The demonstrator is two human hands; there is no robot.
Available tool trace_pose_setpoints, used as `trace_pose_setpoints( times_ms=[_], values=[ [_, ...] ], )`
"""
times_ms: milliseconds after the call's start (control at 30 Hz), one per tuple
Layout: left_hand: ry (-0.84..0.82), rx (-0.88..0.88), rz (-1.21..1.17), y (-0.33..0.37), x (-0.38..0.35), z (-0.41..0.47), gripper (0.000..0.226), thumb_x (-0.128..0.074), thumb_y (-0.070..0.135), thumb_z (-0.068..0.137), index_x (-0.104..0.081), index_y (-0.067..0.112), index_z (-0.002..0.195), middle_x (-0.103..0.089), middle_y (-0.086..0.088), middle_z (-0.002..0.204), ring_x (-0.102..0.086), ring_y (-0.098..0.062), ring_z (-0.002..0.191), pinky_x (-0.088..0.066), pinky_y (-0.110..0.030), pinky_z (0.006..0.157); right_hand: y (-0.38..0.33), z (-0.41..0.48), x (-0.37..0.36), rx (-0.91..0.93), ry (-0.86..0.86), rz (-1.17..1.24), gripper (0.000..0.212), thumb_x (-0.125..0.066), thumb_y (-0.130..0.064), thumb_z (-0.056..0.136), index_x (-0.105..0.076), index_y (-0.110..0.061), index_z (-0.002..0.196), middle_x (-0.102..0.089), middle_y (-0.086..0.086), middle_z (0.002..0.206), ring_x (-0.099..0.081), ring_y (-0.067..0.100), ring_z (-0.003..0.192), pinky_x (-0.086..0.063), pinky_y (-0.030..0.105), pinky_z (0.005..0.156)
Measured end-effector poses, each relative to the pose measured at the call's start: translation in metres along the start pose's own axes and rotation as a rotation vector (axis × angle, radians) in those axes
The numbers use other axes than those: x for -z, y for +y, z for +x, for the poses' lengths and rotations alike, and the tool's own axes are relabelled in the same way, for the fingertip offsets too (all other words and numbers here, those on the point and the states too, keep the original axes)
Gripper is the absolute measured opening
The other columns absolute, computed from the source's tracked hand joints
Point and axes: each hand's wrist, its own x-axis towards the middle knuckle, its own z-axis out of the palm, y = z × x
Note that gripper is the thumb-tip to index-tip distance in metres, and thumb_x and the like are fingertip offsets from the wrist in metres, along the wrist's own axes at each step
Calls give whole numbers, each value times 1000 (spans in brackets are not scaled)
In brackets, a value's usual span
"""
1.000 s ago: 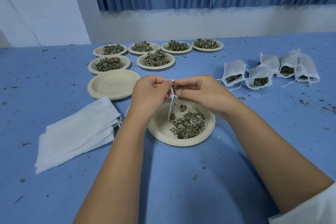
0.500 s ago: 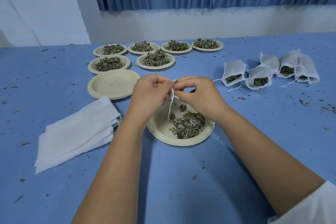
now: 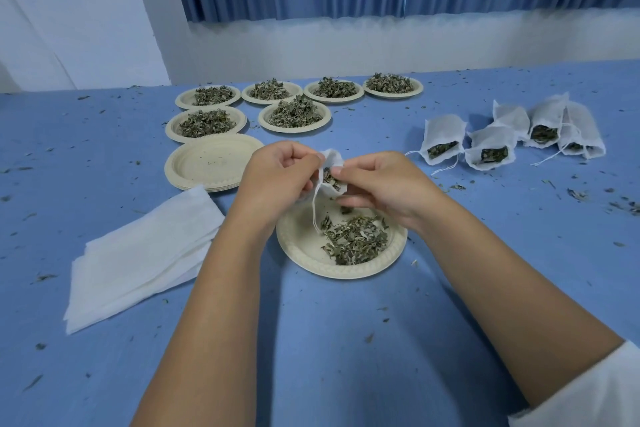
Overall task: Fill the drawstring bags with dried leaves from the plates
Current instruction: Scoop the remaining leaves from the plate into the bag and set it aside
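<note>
Head view: left hand (image 3: pixel 277 178) and right hand (image 3: pixel 384 180) pinch bag (image 3: pixel 335 160), apparently holding leaves (image 3: pixel 330 179), above plate (image 3: pixel 298 253).

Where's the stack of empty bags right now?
Head view, left side: the stack of empty bags lies nearer than the empty plates, just left of the left forearm.

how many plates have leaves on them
7 plates: four in the back row, two just in front of it, one nearest the camera. The stacked plates hold only crumbs. None seem hidden.
</note>
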Motion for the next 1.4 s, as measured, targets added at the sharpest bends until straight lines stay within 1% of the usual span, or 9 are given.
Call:
trace_pose_setpoints(
  times_ms=[300, 467, 633, 833, 900, 1000, 1067, 1233, 1400],
  values=[
    [-124, -17, 110, -2, -4, -2, 9, -67, 14, 89, -68, 13, 80, -57, 6, 49, -50, -4, 45, -44, -16, 49, 8, 2, -6, 108, 150, -318, 15, -75, -13, 82, -62, -12, 75, -61, -1, 51, -54, 11, 43, -42, 20, 42],
    [-31, -20, 56, -2, 1, 1, 13, -64, 11, 90, -67, 15, 78, -58, 10, 49, -50, -2, 45, -41, -14, 46, -1, 1, 3, 33, 73, -189, 22, -77, -31, 83, -73, -11, 91, -68, 1, 75, -61, 9, 55, -49, 27, 59],
    [-45, -41, 54, -1, 3, 0, 14, -64, 12, 90, -68, 17, 77, -59, 11, 50, -51, -1, 47, -43, -13, 48, -2, -2, 13, -28, -241, -97, 25, -74, -10, 84, -70, -13, 109, -75, 4, 100, -72, 13, 94, -59, 26, 68],
    [-174, -39, 68, 1, -2, -4, 8, -68, 15, 90, -70, 12, 82, -58, 2, 55, -50, -5, 49, -45, -15, 52, 9, 3, 1, 96, -67, -132, 14, -67, 4, 84, -66, 9, 97, -66, 15, 74, -68, 26, 68, -60, 41, 70],
    [-220, -44, 79, 3, -5, -7, 9, -67, 14, 90, -70, 12, 81, -56, 4, 52, -49, -4, 48, -45, -15, 53, 12, 3, -4, 133, 6, -207, 9, -69, 5, 81, -65, 5, 89, -65, 20, 72, -63, 27, 66, -56, 46, 71],
    [-317, -43, 79, 5, -11, -11, 10, -66, 11, 91, -68, 11, 81, -54, 7, 48, -48, -2, 45, -44, -13, 51, 15, 5, -9, 224, 122, -429, 27, -64, 11, 77, -59, -14, 67, -57, -6, 52, -50, 2, 47, -43, 17, 49],
    [-335, -38, 85, 5, -14, -12, 10, -67, 12, 91, -66, 11, 81, -54, 8, 47, -48, -2, 45, -44, -12, 50, 16, 4, -13, 255, 154, -516, 30, -62, 8, 78, -55, -16, 63, -51, -7, 52, -43, -1, 43, -34, 11, 42],
    [-149, -38, 82, 3, -4, -6, 11, -65, 13, 91, -68, 12, 80, -57, 9, 49, -49, -1, 45, -41, -11, 47, 9, 2, -3, 88, -54, -176, 6, -67, 0, 86, -67, -6, 88, -67, 12, 75, -67, 32, 75, -56, 37, 70],
    [-69, -46, 44, 1, 4, -2, 12, -63, 10, 91, -67, 13, 80, -57, 11, 49, -49, -1, 44, -39, -12, 45, -1, 2, 9, -36, -180, 15, 8, -61, 0, 92, -67, 2, 96, -66, 2, 66, -67, 13, 62, -61, 30, 76]
  ],
)
